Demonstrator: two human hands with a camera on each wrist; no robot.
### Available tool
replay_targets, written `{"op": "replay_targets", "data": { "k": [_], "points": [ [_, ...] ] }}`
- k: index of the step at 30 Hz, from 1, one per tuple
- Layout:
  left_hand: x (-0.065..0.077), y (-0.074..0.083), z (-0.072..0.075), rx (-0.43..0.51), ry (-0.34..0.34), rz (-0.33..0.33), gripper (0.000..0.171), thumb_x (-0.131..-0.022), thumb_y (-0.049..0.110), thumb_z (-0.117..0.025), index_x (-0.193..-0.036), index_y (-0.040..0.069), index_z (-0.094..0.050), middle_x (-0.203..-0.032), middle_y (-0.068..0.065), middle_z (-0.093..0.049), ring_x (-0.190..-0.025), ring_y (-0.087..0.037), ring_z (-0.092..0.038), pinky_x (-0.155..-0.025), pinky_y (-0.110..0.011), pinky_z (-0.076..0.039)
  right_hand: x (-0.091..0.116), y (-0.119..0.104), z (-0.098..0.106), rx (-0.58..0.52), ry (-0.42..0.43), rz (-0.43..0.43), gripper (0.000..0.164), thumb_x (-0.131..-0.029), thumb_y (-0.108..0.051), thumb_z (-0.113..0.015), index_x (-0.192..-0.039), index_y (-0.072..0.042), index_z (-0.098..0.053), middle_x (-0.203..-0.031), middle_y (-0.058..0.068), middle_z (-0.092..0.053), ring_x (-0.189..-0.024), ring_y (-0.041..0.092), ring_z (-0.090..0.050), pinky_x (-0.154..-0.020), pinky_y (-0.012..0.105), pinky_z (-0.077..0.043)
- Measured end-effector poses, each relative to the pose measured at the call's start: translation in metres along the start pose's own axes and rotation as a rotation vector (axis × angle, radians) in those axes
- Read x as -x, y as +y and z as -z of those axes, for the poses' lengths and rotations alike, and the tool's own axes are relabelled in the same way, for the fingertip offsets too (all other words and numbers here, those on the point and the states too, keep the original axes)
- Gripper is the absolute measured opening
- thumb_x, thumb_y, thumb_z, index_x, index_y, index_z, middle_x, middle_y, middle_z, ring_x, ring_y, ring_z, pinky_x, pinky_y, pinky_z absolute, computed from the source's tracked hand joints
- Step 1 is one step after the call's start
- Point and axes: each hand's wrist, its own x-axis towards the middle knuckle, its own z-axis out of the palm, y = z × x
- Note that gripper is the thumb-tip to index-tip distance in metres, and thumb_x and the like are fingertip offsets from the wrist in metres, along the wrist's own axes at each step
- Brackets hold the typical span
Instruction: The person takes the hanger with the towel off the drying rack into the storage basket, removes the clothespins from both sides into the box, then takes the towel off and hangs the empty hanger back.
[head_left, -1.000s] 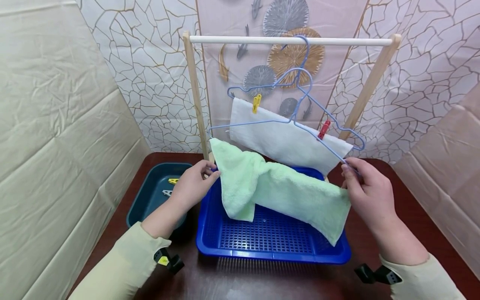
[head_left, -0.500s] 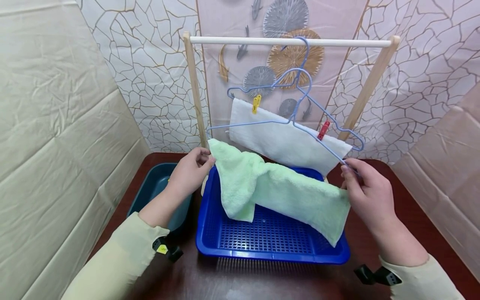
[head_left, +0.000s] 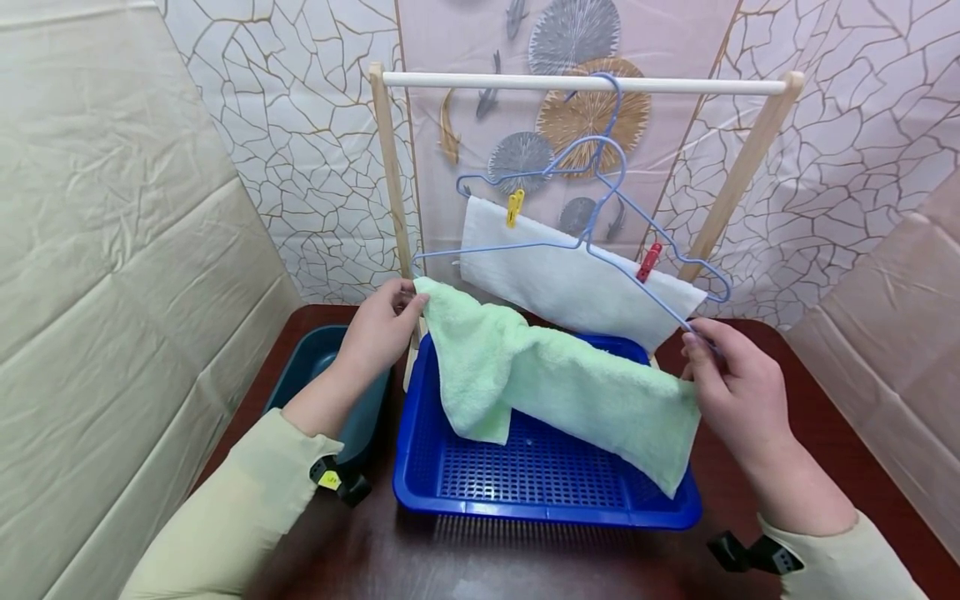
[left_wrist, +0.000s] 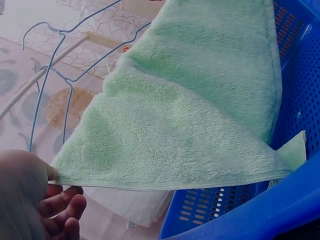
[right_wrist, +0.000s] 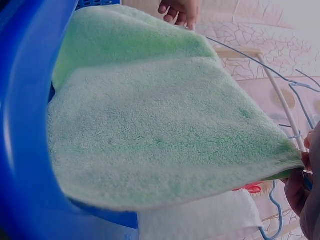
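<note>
A light green towel [head_left: 555, 375] drapes along a blue hanger [head_left: 525, 245], over a blue basket [head_left: 540, 510]. My left hand [head_left: 375, 329] pinches the towel's upper left corner, beside that end of the hanger; in the left wrist view the thumb [left_wrist: 49, 171] lies at the corner. Out at the other end, my right hand [head_left: 738, 387] grips the hanger's right arm together with the towel's right corner. The towel is bunched left of its middle, with a flap hanging down. Behind, a white towel [head_left: 555, 267] hangs from a second blue hanger, held by a yellow clothespin [head_left: 514, 208] and a red clothespin [head_left: 648, 263].
A wooden rack with a white rail [head_left: 465, 81] stands behind the basket and carries the second hanger. On the left, partly under my left forearm, sits a dark green tub [head_left: 367, 417]. Fabric walls [head_left: 135, 250] enclose the table on the sides and back.
My left hand has moved up and slightly left along the towel's left edge, from beside it to its top corner, which it now pinches. The right hand keeps its grip, almost still.
</note>
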Motion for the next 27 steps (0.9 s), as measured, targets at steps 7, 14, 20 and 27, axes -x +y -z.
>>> {"op": "replay_targets", "data": {
  "k": [7, 14, 20, 27],
  "points": [
    [0.001, -0.001, -0.003, 0.013, 0.007, -0.027, 0.027, -0.101, 0.037, -0.056, -0.114, 0.013, -0.061, -0.103, -0.004, -0.066, -0.087, -0.023, -0.059, -0.074, -0.039, -0.05, 0.001, 0.002, 0.0, 0.001, -0.006, -0.01, 0.021, -0.089, 0.008, -0.066, -0.109, 0.002, -0.069, -0.082, 0.009, -0.065, -0.064, -0.016, -0.049, -0.059, 0.008, -0.039],
    [0.004, -0.004, -0.006, -0.003, -0.006, -0.039, 0.022, -0.1, 0.037, -0.058, -0.104, 0.016, -0.062, -0.091, -0.005, -0.065, -0.078, -0.022, -0.059, -0.066, -0.036, -0.049, 0.002, 0.004, -0.001, -0.008, 0.002, -0.017, 0.021, -0.089, 0.008, -0.066, -0.109, 0.002, -0.069, -0.082, 0.005, -0.064, -0.064, -0.015, -0.05, -0.059, 0.008, -0.039],
    [0.008, -0.006, -0.009, -0.045, -0.01, -0.065, 0.021, -0.099, 0.039, -0.059, -0.102, 0.018, -0.064, -0.091, -0.002, -0.065, -0.081, -0.021, -0.057, -0.069, -0.037, -0.048, 0.004, 0.007, -0.001, -0.021, 0.007, -0.034, 0.021, -0.089, 0.008, -0.066, -0.108, 0.001, -0.069, -0.081, 0.004, -0.064, -0.063, -0.014, -0.05, -0.058, 0.008, -0.039],
    [0.012, -0.011, -0.015, -0.058, -0.036, -0.081, 0.02, -0.098, 0.039, -0.061, -0.1, 0.019, -0.065, -0.089, 0.0, -0.066, -0.079, -0.02, -0.059, -0.067, -0.037, -0.048, 0.005, 0.009, -0.001, -0.031, 0.01, -0.044, 0.02, -0.089, 0.008, -0.065, -0.108, 0.002, -0.069, -0.081, 0.011, -0.064, -0.062, -0.013, -0.05, -0.058, 0.008, -0.039]
  ]
}}
